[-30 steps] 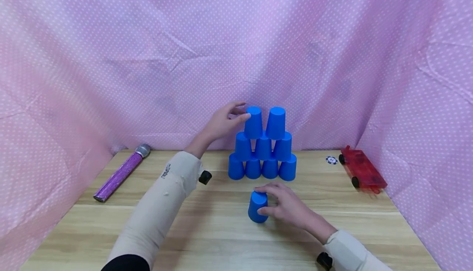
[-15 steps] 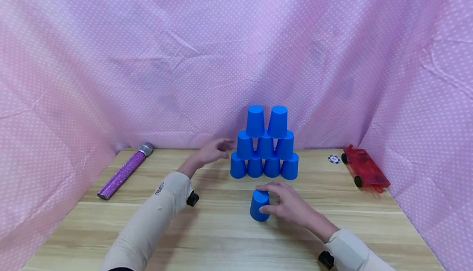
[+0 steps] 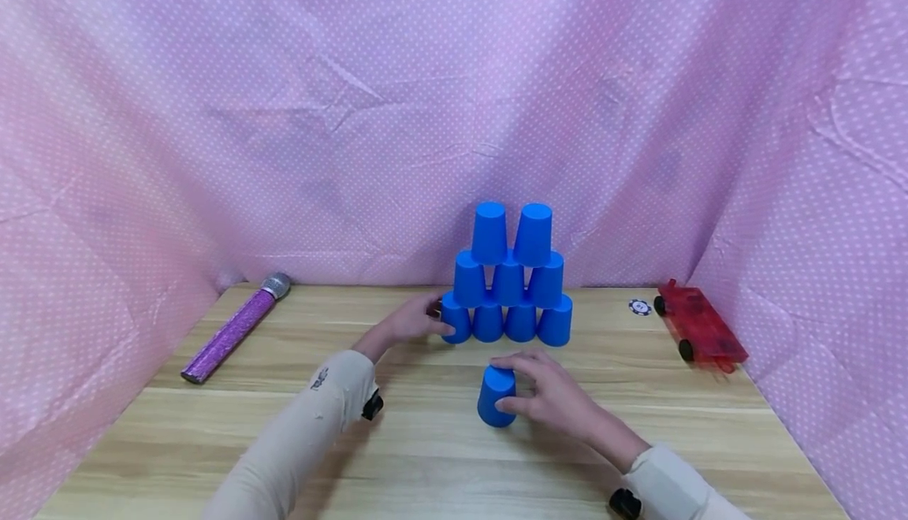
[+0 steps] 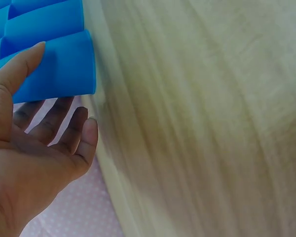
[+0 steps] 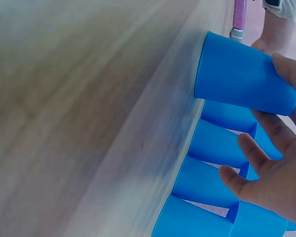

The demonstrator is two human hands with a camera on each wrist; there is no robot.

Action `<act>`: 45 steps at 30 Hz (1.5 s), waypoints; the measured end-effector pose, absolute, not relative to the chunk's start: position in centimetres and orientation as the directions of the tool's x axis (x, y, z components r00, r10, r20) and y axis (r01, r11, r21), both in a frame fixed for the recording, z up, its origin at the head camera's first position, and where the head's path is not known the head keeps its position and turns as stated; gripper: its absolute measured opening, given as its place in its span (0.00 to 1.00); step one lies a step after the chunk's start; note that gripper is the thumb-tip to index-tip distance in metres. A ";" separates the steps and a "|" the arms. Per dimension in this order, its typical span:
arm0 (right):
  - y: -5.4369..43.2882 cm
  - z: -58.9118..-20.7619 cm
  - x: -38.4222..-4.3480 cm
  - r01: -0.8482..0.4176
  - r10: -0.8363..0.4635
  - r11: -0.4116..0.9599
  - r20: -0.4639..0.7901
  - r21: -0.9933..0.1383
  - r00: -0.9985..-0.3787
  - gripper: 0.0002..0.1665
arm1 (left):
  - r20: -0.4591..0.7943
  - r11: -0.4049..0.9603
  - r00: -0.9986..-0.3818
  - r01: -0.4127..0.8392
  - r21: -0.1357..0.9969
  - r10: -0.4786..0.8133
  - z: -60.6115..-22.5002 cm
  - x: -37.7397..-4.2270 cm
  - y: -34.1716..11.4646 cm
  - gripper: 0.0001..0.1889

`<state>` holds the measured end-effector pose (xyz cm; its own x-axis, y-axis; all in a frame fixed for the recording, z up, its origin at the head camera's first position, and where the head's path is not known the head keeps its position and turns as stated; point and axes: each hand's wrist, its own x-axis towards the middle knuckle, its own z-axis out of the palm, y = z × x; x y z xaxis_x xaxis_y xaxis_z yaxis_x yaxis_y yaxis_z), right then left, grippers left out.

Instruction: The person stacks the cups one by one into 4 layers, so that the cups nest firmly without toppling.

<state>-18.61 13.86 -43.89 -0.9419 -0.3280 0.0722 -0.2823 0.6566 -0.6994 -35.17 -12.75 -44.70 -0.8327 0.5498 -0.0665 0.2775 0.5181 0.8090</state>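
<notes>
Upside-down blue cups stand in a pyramid: several in the bottom row, three above and two on top. My left hand [image 3: 414, 319] is at the bottom row's left end cup [image 4: 64, 69], thumb across its front and fingers reaching behind its side. In the left wrist view the ring and little fingers curl loosely away from that cup. Nearer me stands a separate upside-down blue cup [image 3: 494, 402]. My right hand [image 3: 553, 394] holds it between thumb and index finger, the other fingers spread in the right wrist view [image 5: 271, 163].
A purple glitter microphone [image 3: 234, 332] lies on the left of the wooden table [image 3: 397, 457]. On the right are a poker chip [image 3: 640, 307] and a red toy car body with black wheels [image 3: 701, 327]. Pink dotted cloth [image 3: 355, 110] hangs behind and at both sides.
My left hand has come down from the pyramid's upper left cup, drawn away to the left, then reached the bottom left cup. My right hand stays at the front cup.
</notes>
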 end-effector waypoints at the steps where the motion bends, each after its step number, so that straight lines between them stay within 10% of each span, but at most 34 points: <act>1: 13.8 -43.9 -18.6 -0.281 -0.327 0.658 0.071 -0.698 -0.942 0.32 | -0.064 0.518 -0.838 0.273 0.811 0.542 -44.8 -35.1 -12.7 0.34; 19: 15.0 -42.6 -18.5 -0.271 -0.294 0.646 0.095 -0.714 -0.951 0.32 | -0.083 0.554 -0.864 0.242 0.796 0.497 -45.8 -34.6 -12.1 0.32; 32: 19.1 -28.1 -20.7 -0.431 -0.211 0.632 0.392 -0.644 -0.896 0.39 | -0.062 0.540 -0.863 0.256 0.802 0.502 -46.1 -34.8 -12.0 0.32; 45: 19.2 -20.9 -27.7 -0.409 -0.157 0.662 0.417 -0.628 -0.895 0.40 | -0.068 0.526 -0.863 0.241 0.816 0.501 -46.7 -35.1 -11.0 0.34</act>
<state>-27.66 19.15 -20.94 -0.8952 -0.1573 0.4171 -0.4090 0.6619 -0.6282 -35.13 -11.04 -46.73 -0.8627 0.5012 -0.0683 0.2408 0.5257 0.8159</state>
